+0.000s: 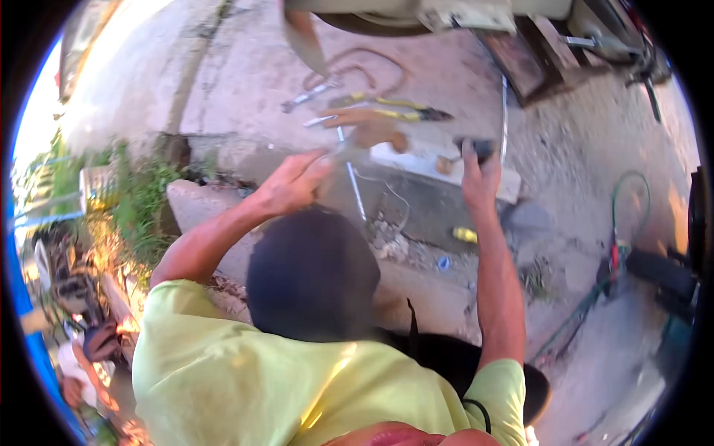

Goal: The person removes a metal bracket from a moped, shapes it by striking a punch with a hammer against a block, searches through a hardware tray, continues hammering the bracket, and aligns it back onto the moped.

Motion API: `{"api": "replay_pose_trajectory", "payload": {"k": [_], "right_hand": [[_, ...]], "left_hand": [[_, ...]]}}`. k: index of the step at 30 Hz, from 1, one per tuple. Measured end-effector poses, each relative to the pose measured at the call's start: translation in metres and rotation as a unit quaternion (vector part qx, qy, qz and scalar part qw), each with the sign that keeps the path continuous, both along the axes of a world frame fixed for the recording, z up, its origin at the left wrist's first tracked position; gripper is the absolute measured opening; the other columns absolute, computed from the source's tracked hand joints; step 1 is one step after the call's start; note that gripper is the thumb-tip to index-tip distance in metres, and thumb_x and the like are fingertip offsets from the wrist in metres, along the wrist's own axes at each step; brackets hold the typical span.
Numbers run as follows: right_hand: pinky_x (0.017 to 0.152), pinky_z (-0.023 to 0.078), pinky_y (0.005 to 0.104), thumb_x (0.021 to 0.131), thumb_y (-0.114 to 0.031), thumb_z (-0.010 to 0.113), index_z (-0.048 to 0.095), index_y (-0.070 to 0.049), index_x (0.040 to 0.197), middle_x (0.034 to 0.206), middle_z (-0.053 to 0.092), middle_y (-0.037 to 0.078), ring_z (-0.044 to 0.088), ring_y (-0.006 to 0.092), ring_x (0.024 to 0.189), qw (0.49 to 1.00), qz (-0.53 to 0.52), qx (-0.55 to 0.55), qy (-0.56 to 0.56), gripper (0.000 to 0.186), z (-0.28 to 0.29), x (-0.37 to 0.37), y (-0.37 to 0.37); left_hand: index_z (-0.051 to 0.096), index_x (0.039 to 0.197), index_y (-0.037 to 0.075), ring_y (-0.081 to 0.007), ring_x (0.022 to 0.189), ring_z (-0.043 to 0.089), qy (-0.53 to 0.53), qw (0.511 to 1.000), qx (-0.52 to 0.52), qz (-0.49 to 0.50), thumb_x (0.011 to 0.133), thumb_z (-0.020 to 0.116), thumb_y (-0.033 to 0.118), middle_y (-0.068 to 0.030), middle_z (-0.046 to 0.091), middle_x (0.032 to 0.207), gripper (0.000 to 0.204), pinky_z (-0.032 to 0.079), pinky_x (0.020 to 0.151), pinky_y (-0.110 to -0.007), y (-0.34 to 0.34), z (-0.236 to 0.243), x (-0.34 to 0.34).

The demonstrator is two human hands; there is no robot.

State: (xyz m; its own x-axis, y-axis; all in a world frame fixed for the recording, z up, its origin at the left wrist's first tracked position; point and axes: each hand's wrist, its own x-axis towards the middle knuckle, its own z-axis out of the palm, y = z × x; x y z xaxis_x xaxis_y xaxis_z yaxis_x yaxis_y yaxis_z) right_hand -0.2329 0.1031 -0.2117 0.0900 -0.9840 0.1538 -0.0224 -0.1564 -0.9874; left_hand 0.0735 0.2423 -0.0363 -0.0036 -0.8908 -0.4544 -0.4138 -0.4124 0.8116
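My left hand is closed, its fingertips around something pale and thin that motion smears. Just beyond it lies a tan, lumpy object, too blurred to name. Farther right, my right hand grips a small dark, blocky object above a pale slab. Pliers with yellow handles and a silver wrench-like tool lie on the ground ahead of my hands. A thin metal rod stretches between my hands. My dark-clad knee is below my left hand.
Metal machinery overhangs the far edge, beside a rusty box-like frame. A brown hose curls on the concrete. Nearer are a yellow object and a blue scrap. Green hose runs at right; grass grows at left.
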Motion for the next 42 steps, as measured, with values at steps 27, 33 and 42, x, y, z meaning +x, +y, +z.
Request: {"api": "replay_pose_trajectory", "payload": {"k": [27,33,42], "right_hand": [[0.084,0.055,0.0486,0.081,-0.032,0.079,0.066,-0.011,0.123,0.105,0.075,0.017,0.071,0.0385,0.100,0.875,0.046,0.143,0.459,0.049,-0.016,-0.006,0.020],[0.084,0.055,0.0492,0.080,-0.033,0.080,0.064,-0.009,0.121,0.103,0.074,0.019,0.071,0.0402,0.099,0.875,0.040,0.148,0.458,0.049,-0.015,-0.007,0.019],[0.081,0.054,0.0495,0.080,-0.032,0.080,0.068,-0.004,0.101,0.096,0.073,0.020,0.070,0.0406,0.092,0.901,0.019,0.112,0.419,0.037,-0.021,-0.006,0.022]], "left_hand": [[0.063,0.120,0.000,-0.0168,0.076,0.055,0.017,0.993,0.114,0.009,0.106,0.051,0.031,-0.0065,0.059,0.083,0.037,0.047,0.070,-0.034,0.110,-0.128,0.036],[0.064,0.120,0.000,-0.0173,0.078,0.057,0.007,0.994,0.110,0.014,0.105,0.052,0.030,-0.0072,0.061,0.084,0.036,0.047,0.071,-0.034,0.109,-0.129,0.037],[0.064,0.119,-0.001,-0.0181,0.081,0.059,-0.021,0.994,0.108,0.015,0.104,0.055,0.028,-0.0083,0.063,0.086,0.034,0.048,0.074,-0.035,0.113,-0.147,0.055]]}}
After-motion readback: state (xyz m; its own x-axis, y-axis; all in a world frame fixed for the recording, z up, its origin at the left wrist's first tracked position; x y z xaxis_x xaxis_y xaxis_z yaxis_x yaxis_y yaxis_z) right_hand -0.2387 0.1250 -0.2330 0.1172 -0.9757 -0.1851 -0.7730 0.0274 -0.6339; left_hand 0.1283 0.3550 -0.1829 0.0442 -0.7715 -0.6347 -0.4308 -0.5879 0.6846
